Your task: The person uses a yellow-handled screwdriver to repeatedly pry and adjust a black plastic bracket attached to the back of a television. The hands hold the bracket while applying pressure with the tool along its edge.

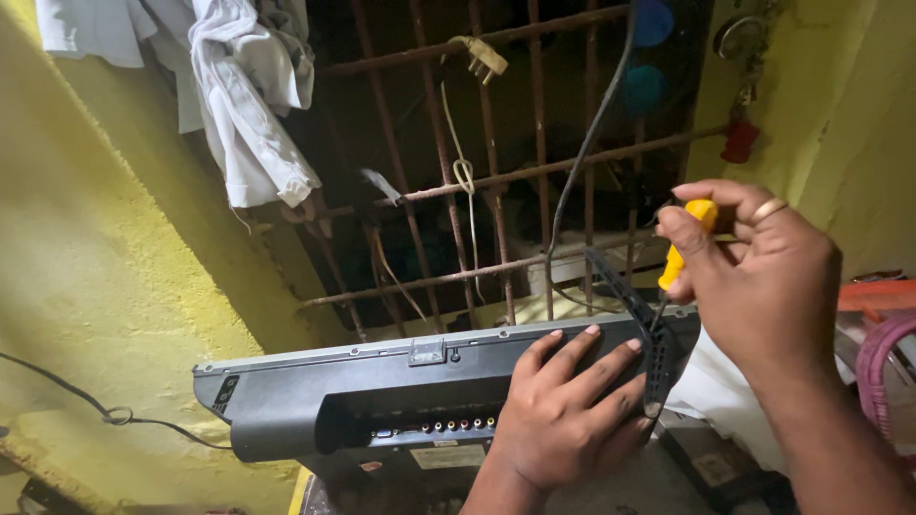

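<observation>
A dark grey flat television (315,396) stands with its back toward me, a row of coloured sockets showing low on the casing. My left hand (563,405) lies flat on the back panel with fingers spread, beside a black ribbed plastic bracket (644,324) at the set's right end. My right hand (754,277) grips a yellow-handled screwdriver (685,243), its shaft pointing down into the upper right corner of the casing next to the bracket.
Rusty window bars (477,181) rise behind the set, with a black cable (582,153) and a cream cord with a plug (482,59) hanging over them. White cloth (243,105) hangs at the upper left. Yellow walls flank both sides. A pink coiled hose (883,362) lies at right.
</observation>
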